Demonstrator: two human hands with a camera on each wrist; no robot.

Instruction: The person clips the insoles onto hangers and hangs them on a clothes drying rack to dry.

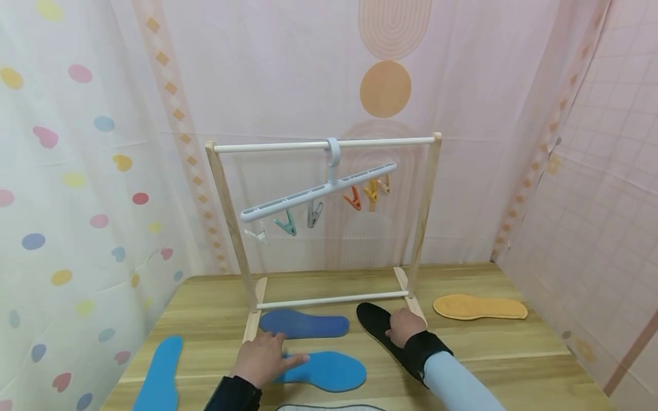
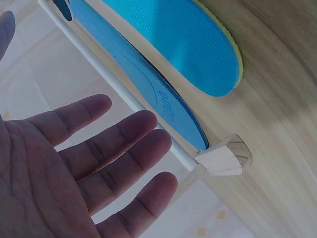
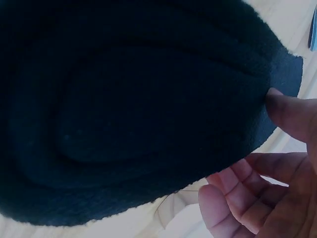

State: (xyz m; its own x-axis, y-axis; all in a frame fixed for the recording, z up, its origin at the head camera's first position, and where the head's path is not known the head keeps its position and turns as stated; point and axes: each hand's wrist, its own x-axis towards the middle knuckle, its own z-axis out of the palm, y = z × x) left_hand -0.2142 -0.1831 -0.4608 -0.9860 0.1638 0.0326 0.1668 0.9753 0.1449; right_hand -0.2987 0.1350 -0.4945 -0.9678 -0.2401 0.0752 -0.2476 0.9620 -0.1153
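My right hand [image 1: 406, 326] pinches the edge of a black insole [image 1: 374, 321], thumb on top and fingers curled beneath, as the right wrist view shows. In that view the insole [image 3: 148, 109] fills most of the picture, tilted toward the camera. My left hand [image 1: 263, 359] is spread over the near end of a bright blue insole [image 1: 334, 372] and holds nothing. In the left wrist view its fingers [image 2: 133, 158] are apart and relaxed, off both the bright blue insole [image 2: 198, 54] and a darker blue insole [image 2: 148, 84]. The darker one lies along the rack's lower bar.
A wooden rack [image 1: 426, 211] with white bars stands at the back. From its top bar hangs a pale blue hanger [image 1: 303, 200] with several coloured clips [image 1: 353, 198]. An orange insole [image 1: 478, 307] lies right, another blue insole [image 1: 160, 371] left, a grey one [image 1: 329, 408] in front.
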